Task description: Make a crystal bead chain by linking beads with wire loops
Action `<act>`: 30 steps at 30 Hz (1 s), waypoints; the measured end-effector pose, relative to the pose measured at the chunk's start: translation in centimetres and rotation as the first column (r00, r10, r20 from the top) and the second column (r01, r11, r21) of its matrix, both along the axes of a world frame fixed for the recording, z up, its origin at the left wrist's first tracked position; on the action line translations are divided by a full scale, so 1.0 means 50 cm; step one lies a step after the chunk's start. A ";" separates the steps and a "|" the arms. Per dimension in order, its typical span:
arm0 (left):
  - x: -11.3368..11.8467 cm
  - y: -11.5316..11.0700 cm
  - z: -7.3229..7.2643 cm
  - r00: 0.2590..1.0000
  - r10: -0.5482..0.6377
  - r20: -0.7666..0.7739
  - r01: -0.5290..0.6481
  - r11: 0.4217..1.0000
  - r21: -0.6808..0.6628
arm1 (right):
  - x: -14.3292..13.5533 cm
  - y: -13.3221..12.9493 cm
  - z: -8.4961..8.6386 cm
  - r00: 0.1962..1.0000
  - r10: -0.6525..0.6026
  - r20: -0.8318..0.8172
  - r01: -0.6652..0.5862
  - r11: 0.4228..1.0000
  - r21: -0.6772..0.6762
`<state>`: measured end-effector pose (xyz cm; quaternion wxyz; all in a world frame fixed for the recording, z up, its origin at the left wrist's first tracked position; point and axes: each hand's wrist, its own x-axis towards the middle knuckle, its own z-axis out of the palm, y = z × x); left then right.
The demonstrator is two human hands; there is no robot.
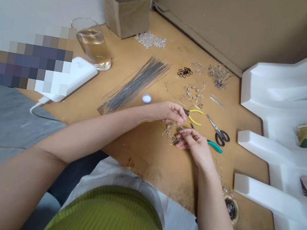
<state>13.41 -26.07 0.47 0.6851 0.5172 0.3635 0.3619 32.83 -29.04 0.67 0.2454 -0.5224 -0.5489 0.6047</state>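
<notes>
A ring of thin silvery wire with clear beads (169,132) is between my two hands above the table, loose wire ends sticking out of it. The fingers of my left hand (171,113) are pinched together at its upper side; the exact contact is too small to see. My right hand (194,142) has its thumb and fingers closed on the ring's right side. Just beyond my hands lie yellow-handled pliers (196,114). A tool with a teal handle (215,146) is partly hidden by my right hand. Black-handled scissors (219,134) rest to the right.
A bundle of straight grey wires (137,85) and a small blue-rimmed white lid (146,98) lie left. Farther back are clear beads (151,40), black loops (184,72), a beaded wire ring (194,93), a cardboard box (126,12) and a drink glass (96,46). White foam (268,146) borders the right.
</notes>
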 end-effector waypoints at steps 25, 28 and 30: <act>-0.004 0.004 -0.005 0.999 -0.038 -0.034 0.040 0.998 0.038 | -0.001 -0.001 -0.009 0.999 0.011 -0.049 -0.010 0.999 0.033; -0.003 0.004 -0.006 0.998 -0.042 -0.038 0.044 0.998 0.043 | -0.001 -0.001 -0.008 0.998 0.016 -0.054 -0.014 0.999 0.033; -0.003 0.004 -0.004 0.998 -0.041 -0.043 0.043 0.998 0.045 | -0.001 -0.001 -0.007 0.998 0.018 -0.052 -0.016 0.999 0.034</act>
